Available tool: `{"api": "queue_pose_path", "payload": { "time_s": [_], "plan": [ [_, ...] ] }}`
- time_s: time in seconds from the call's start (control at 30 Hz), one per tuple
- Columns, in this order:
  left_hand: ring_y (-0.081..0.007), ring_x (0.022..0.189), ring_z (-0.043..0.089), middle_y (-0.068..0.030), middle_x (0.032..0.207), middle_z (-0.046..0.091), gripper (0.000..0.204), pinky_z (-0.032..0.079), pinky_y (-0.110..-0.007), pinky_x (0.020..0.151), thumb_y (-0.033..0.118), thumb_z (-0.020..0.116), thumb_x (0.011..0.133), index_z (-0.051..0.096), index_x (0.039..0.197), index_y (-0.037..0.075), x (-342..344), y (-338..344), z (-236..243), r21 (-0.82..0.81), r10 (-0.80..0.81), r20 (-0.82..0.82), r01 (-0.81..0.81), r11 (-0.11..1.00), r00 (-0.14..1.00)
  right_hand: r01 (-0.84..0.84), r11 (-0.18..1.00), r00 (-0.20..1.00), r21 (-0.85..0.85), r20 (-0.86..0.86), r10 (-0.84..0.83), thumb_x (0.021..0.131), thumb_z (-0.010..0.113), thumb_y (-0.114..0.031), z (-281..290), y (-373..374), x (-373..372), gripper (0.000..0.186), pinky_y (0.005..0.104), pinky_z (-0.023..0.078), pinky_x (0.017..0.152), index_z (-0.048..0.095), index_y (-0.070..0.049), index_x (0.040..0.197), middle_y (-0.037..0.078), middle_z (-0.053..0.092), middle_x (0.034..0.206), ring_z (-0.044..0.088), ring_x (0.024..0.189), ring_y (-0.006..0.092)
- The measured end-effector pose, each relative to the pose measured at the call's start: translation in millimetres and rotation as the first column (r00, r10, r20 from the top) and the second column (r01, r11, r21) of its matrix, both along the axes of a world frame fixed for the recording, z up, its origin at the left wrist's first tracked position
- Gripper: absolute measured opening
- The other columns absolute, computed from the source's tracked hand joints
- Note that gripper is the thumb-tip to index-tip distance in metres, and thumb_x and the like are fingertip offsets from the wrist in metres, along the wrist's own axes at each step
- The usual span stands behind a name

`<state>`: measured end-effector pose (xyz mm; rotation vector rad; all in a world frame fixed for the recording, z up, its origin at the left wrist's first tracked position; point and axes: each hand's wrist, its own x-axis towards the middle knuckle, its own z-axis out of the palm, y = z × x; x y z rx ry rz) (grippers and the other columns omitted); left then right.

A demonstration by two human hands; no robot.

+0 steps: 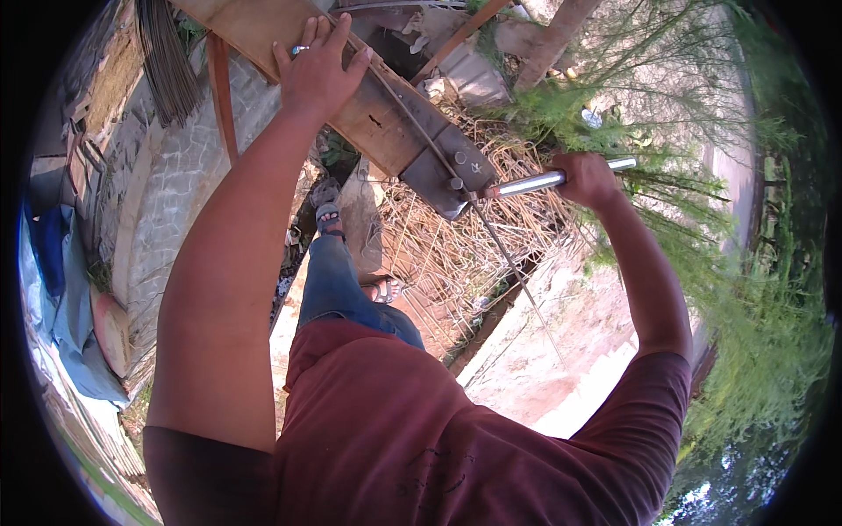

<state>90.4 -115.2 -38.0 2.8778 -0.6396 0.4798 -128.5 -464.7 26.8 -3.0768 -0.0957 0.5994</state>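
Note:
A wooden plank (pixel 355 110) slants from the upper left to a dark metal plate (pixel 438 175) fixed at its near end. Round pegs (pixel 457 184) stand up from the plate. Along the plank's right side runs a thin metal rod (pixel 517 272), passing the pegs and jutting out toward the lower right. My left hand (pixel 320 74) lies with fingers spread on the plank, its thumb side at the rod. A ring shows on one finger. My right hand (pixel 586 178) is wrapped round a shiny metal pipe (pixel 526 184), whose left end meets the plate by the pegs.
A bundle of thin rods (pixel 167 70) hangs at the upper left, near a wooden leg (pixel 224 96) and grey paving (pixel 189 175). Dry stalks (pixel 430 263) cover the ground under the plate. Green feathery plants (pixel 728 307) crowd the right. Blue sheeting (pixel 74 307) lies far left.

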Motion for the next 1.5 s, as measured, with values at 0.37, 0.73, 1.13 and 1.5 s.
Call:
{"api": "queue_pose_path", "payload": {
  "time_s": [0.37, 0.73, 1.13, 1.5],
  "plan": [
    [-0.0201, 0.14, 0.022, -0.0096, 0.148, 0.033, 0.062, 0.011, -0.06, 0.108, 0.054, 0.04, 0.091, 0.032, 0.143, 0.021, -2, -3, 6, 0.029, 0.037, -0.041, -0.036, 0.999, 0.998, -0.075, 0.994, 0.974, 0.074, 0.22, 0.057, 0.069, 0.063, -0.006, -5, -5, -14, 0.006, 0.037, 0.049, 0.052, 0.058, -0.009, 0.072, 0.006, 0.059, 0.063, 0.06, 0.058, 0.0253],
    [-0.0197, 0.14, 0.024, -0.0105, 0.147, 0.034, 0.061, 0.012, -0.059, 0.108, 0.053, 0.041, 0.091, 0.034, 0.142, 0.021, -1, -2, 3, 0.043, 0.023, -0.008, -0.023, 0.999, 1.0, 0.17, 0.983, 0.934, -0.075, 0.33, -0.137, 0.078, 0.065, -0.024, -13, -101, -47, 0.026, 0.0452, 0.044, 0.059, 0.05, -0.006, 0.066, 0.014, 0.056, 0.065, 0.056, 0.064, 0.0363],
    [-0.0338, 0.136, 0.028, -0.0172, 0.148, 0.028, 0.071, 0.018, -0.057, 0.108, 0.057, 0.05, 0.085, 0.034, 0.143, 0.019, 3, -15, 14, 0.048, 0.068, -0.1, -0.064, 0.997, 0.993, 0.593, 0.791, 0.776, -0.15, 0.37, -0.511, 0.074, 0.059, -0.021, -16, -17, -187, 0.016, 0.0458, 0.049, 0.069, 0.063, -0.009, 0.085, 0.019, 0.064, 0.081, 0.061, 0.079, 0.0386],
    [-0.0298, 0.136, 0.028, -0.0198, 0.146, 0.028, 0.075, 0.02, -0.048, 0.109, 0.051, 0.042, 0.095, 0.016, 0.146, 0.002, -312, 79, 10, -0.842, -0.756, -0.539, -0.261, 0.472, 0.372, 0.75, 0.659, 0.518, 0.058, 0.569, -0.639, 0.074, 0.056, -0.026, -28, 40, -239, 0.029, 0.0456, 0.051, 0.075, 0.067, 0.0, 0.079, 0.024, 0.065, 0.088, 0.063, 0.086, 0.0386]
  ]
}}
